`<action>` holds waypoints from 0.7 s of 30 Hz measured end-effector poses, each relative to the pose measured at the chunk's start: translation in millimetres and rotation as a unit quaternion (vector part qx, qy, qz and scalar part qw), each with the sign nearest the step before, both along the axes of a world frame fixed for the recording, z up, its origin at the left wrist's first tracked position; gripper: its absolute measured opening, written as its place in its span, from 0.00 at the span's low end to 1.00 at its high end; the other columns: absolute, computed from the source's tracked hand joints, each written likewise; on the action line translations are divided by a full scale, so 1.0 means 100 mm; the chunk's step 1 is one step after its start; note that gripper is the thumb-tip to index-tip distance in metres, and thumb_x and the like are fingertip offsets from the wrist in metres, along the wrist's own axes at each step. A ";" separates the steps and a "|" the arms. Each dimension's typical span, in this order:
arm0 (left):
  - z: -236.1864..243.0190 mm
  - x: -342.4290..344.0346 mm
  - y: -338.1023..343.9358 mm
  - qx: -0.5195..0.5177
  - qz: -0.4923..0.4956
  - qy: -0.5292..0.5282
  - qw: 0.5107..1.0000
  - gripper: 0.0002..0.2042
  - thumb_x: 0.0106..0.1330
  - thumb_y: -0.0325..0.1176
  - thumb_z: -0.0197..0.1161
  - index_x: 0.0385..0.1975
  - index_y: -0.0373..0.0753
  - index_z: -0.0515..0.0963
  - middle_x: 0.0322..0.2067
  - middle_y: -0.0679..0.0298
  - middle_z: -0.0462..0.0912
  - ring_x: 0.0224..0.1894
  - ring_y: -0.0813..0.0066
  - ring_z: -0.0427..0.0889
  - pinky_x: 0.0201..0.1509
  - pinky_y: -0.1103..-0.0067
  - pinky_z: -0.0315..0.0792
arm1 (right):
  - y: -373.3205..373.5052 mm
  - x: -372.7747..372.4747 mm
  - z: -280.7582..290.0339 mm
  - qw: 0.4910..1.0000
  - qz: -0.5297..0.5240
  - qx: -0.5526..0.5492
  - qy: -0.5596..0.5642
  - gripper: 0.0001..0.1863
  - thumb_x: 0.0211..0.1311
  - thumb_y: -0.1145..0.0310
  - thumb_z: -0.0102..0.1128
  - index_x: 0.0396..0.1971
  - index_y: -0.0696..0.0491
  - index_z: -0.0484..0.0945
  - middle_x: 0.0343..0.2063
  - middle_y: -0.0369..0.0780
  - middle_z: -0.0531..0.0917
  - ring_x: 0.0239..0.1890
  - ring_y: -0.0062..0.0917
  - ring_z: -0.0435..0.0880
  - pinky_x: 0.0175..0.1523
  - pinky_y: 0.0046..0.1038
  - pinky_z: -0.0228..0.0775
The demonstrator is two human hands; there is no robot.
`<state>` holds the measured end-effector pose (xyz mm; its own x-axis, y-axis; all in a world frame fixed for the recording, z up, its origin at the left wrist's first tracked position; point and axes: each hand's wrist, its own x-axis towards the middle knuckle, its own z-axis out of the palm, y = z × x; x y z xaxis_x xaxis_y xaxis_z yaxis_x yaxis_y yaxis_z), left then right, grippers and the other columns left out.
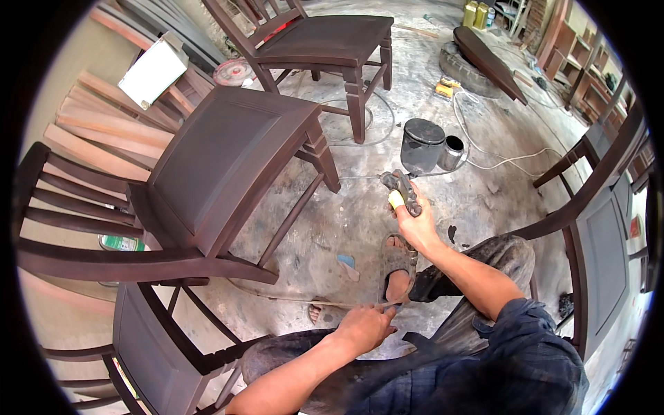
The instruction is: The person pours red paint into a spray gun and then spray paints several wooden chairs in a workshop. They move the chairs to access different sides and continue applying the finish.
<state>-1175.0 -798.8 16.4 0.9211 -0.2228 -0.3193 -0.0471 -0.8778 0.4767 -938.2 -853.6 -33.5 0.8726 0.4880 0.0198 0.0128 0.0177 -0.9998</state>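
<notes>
My right hand [416,218] grips a dark spray gun [395,185] with a pale yellow patch near my thumb, held out in the middle of the view. A thin air hose [290,299] runs to my left hand [362,326], whose curled fingers grip it low in front of my knees. A dark brown wooden chair [218,159] stands just to the left of my hands. Below the gun and behind it, my sandalled foot [395,282] rests on the stained floor [332,221].
Another chair [318,34] stands behind, one [149,332] at lower left, others [598,266] at right. A black bucket [423,149] and metal can [452,155] sit ahead near cables. Wood planks [114,121] lean left. A tyre [467,69] carries a dark board [487,59].
</notes>
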 end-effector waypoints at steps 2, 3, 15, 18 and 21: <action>-0.02 -0.02 0.00 0.003 -0.004 -0.005 1.000 0.21 0.68 0.43 0.62 0.52 0.35 0.75 0.38 0.51 0.84 0.43 0.49 0.83 0.49 0.62 0.76 | 0.01 -0.04 0.13 0.999 0.002 -0.016 0.038 0.29 0.64 0.74 0.55 0.66 0.51 0.67 0.30 0.32 0.79 0.26 0.14 0.74 0.31 0.20 0.69; 0.01 -0.02 0.00 0.006 -0.008 0.006 1.000 0.21 0.68 0.44 0.61 0.54 0.35 0.75 0.39 0.50 0.84 0.45 0.49 0.82 0.51 0.63 0.76 | 0.04 -0.05 0.20 0.999 0.014 0.012 0.033 0.28 0.65 0.74 0.55 0.66 0.52 0.67 0.31 0.32 0.79 0.27 0.14 0.75 0.32 0.20 0.69; 0.05 0.01 0.02 0.003 -0.011 0.053 0.999 0.23 0.69 0.45 0.60 0.58 0.36 0.74 0.45 0.49 0.83 0.50 0.51 0.81 0.54 0.64 0.75 | 0.30 0.13 0.37 0.990 0.068 0.120 -0.003 0.25 0.67 0.72 0.56 0.65 0.54 0.69 0.31 0.31 0.80 0.32 0.13 0.76 0.36 0.19 0.69; 0.07 0.00 0.02 0.002 -0.008 0.062 0.998 0.23 0.69 0.45 0.60 0.58 0.36 0.73 0.45 0.49 0.83 0.51 0.50 0.81 0.55 0.64 0.75 | 0.21 -0.02 0.58 0.987 0.093 0.131 0.032 0.25 0.68 0.71 0.56 0.65 0.51 0.70 0.29 0.31 0.79 0.29 0.12 0.74 0.33 0.18 0.67; 0.06 0.00 0.02 -0.001 -0.010 0.054 0.999 0.23 0.69 0.45 0.60 0.58 0.36 0.73 0.45 0.49 0.83 0.51 0.51 0.81 0.55 0.64 0.74 | 0.11 -0.07 0.57 0.987 0.105 0.099 0.078 0.24 0.69 0.70 0.56 0.65 0.48 0.70 0.27 0.30 0.78 0.26 0.11 0.72 0.30 0.17 0.66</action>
<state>-1174.7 -797.1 22.8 0.8769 -0.2420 -0.4153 -0.0141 -0.8766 0.4810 -945.5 -842.2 23.7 0.7532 0.6577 0.0068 -0.1649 0.1987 -0.9661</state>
